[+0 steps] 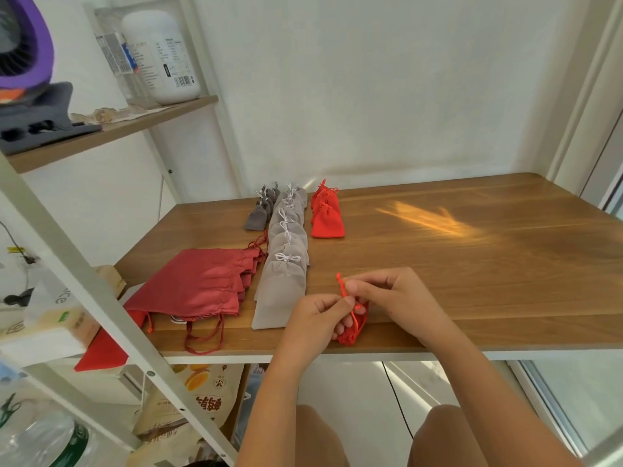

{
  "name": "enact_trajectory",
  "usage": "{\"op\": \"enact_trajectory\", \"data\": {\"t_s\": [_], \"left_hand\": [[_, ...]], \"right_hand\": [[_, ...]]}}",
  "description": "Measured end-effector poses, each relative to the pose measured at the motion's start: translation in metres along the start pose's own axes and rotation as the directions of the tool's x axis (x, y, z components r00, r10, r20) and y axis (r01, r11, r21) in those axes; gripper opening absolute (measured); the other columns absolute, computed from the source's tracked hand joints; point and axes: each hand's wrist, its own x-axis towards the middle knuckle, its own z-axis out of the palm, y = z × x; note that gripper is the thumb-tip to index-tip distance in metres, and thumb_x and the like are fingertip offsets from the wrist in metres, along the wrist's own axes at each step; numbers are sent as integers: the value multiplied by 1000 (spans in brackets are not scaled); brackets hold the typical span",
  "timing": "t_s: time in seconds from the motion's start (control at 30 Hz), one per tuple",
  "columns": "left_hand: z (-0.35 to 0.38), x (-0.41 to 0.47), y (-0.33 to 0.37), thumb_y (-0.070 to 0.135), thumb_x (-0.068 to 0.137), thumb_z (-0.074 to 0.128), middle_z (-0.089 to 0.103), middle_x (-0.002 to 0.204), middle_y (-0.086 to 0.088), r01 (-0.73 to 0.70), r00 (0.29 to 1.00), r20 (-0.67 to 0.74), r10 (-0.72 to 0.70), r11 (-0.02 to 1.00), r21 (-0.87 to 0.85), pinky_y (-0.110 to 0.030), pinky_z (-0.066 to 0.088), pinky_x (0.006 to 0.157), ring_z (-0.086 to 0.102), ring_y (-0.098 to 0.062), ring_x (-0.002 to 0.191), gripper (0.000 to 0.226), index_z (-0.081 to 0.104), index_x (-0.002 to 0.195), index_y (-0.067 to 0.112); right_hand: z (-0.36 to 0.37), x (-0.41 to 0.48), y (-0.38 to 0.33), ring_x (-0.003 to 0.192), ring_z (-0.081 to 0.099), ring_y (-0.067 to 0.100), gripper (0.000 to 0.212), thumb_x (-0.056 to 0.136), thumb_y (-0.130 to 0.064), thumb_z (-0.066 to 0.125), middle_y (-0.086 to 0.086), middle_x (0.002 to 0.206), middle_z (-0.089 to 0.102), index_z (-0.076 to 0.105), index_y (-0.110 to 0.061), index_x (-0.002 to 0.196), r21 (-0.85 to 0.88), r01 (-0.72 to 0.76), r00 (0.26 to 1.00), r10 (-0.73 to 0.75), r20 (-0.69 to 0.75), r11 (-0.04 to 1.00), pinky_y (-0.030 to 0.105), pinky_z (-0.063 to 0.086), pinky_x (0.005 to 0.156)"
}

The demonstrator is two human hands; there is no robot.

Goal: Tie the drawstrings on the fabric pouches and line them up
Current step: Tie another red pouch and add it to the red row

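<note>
Pouch rows (286, 264) block the left; the table's (488, 264) right side lies open.

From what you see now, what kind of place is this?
Probably a home room: a wooden desk against a white wall, a shelf holding a white bottle, food bags stored underneath.

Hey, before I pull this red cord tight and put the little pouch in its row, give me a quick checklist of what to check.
1. Grip on the red cord: left hand and right hand both pinch it. Ok.
2. Knot formed: hidden behind the fingers. Cannot tell.
3. Small red pouch gathered shut at the mouth: covered by the hands. Cannot tell.
4. Room in the red row: bare table lies at its near end. Ok.
5. Light grey row and dark grey row lined up. Ok.
6. Dark red pile tied: cords trail loose. Not ok.
</note>
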Motion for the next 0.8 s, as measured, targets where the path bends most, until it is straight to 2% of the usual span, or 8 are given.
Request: {"op": "enact_trajectory", "data": {"t_s": [0.1, 0.17, 0.23, 0.33, 0.43, 0.6, 0.7, 0.8], "left_hand": [[1, 1, 3, 18, 95, 57, 56, 55, 3, 37, 999, -29, -39, 997, -62, -15, 38, 51, 45, -7, 51, 30, 68, 71, 5], [1, 2, 4, 15, 96, 55, 59, 56, 1, 48, 998, -39, -53, 991, -124, -16, 40, 50, 47, -7, 50, 30, 67, 70, 6], [1, 2, 6, 13, 96, 53, 62, 58, -1, 69, 997, -32, -75, 982, -175, -16, 41, 49, 49, -6, 48, 29, 68, 72, 4], [1, 0, 8, 13, 96, 52, 65, 61, -3, 78, 997, -13, -82, 978, -196, -17, 42, 50, 50, -7, 48, 29, 69, 74, 4], [1, -3, 8, 12, 97, 51, 65, 64, -4, 67, 998, -9, -70, 980, -188, -18, 41, 51, 49, -7, 49, 28, 70, 79, 3], [-2, -2, 8, 10, 95, 53, 70, 70, -6, 109, 994, 33, -104, 956, -273, -17, 49, 57, 57, -9, 57, 23, 73, 86, 3], [-9, 0, 7, 11, 91, 59, 71, 78, -8, 126, 992, 65, -110, 925, -358, -19, 54, 62, 62, -10, 63, 16, 72, 91, 2], [-14, 1, 5, 15, 79, 65, 72, 79, -8, 124, 991, 89, -96, 909, -398, -19, 54, 63, 64, -10, 65, 17, 72, 89, 2]], "right_hand": [[-5, -5, 3, 81, 70, 7, 27, 68, -23, 79, -1, 84, 76, 76, -21, 94, -35, -14, 1000, 15, 21, 999, 16, 52, 77], [-8, -6, 8, 85, 71, 12, 36, 62, -27, 79, -1, 87, 76, 76, -17, 96, -75, -8, 1000, 9, 24, 997, 22, 54, 82], [-6, -8, 11, 85, 72, 12, 31, 64, -23, 81, -1, 87, 76, 77, -16, 94, -104, 22, 1000, -23, -9, 994, 26, 55, 83], [-1, -11, 12, 79, 70, 7, 24, 70, -8, 82, -7, 82, 75, 76, -28, 82, -174, 139, 981, -159, -110, 975, 21, 53, 77], [3, -13, 11, 75, 67, 5, 16, 78, -10, 76, -12, 77, 73, 75, -26, 78, -207, 151, 974, -181, -137, 967, 17, 50, 74], [9, -15, 15, 77, 66, 9, 12, 89, -10, 64, -4, 78, 72, 70, -16, 81, -56, 125, 978, -133, -162, 991, 25, 51, 77], [6, -18, 14, 87, 67, 11, 7, 87, -11, 64, 0, 88, 74, 71, -9, 86, 67, 169, 981, -161, -112, 983, 20, 49, 81], [0, -19, 11, 94, 68, 14, 14, 81, -14, 66, 5, 95, 74, 69, -5, 91, 135, 192, 981, -189, -34, 972, 18, 49, 83]]}}
